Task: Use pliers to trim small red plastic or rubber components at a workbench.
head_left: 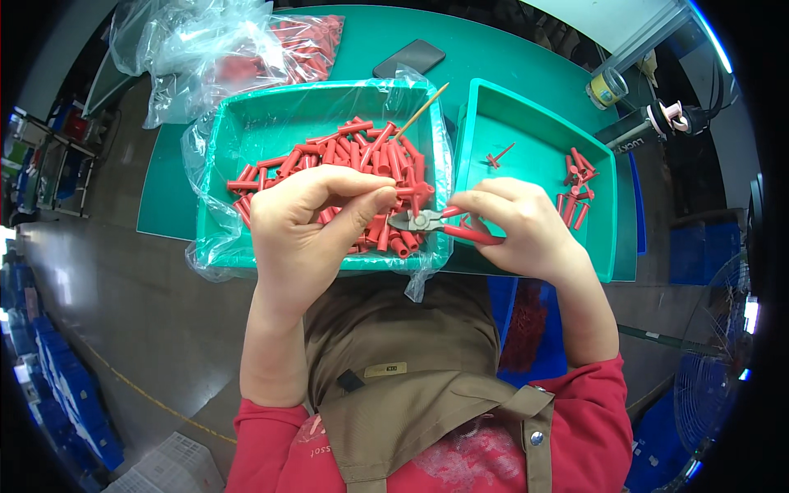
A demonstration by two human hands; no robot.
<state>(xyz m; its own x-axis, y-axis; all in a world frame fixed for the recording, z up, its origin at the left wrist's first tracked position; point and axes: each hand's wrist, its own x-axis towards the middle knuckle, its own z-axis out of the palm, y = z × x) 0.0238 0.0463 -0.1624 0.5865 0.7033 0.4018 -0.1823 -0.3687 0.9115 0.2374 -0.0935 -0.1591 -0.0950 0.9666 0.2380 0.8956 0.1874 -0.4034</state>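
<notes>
My left hand [304,222] pinches a small red plastic tube [408,191] between thumb and forefinger, above the left green bin. Closed around the red handles of a pair of side cutters [426,220] is my right hand [522,226]. The cutters' metal jaws point left, just below the tube's end; whether they touch it I cannot tell. Beneath both hands, a heap of red plastic tubes [320,156] fills much of the green bin [255,111], which is lined with clear plastic. A thin wooden stick [426,110] pokes out of the heap.
A second green bin [534,111] on the right holds several red tubes [579,185] and a small red branched piece [499,156]. Behind are a clear bag of red parts [308,45], a dark phone [409,59] and a tin [606,88]. Red scraps [526,329] lie in a blue container below.
</notes>
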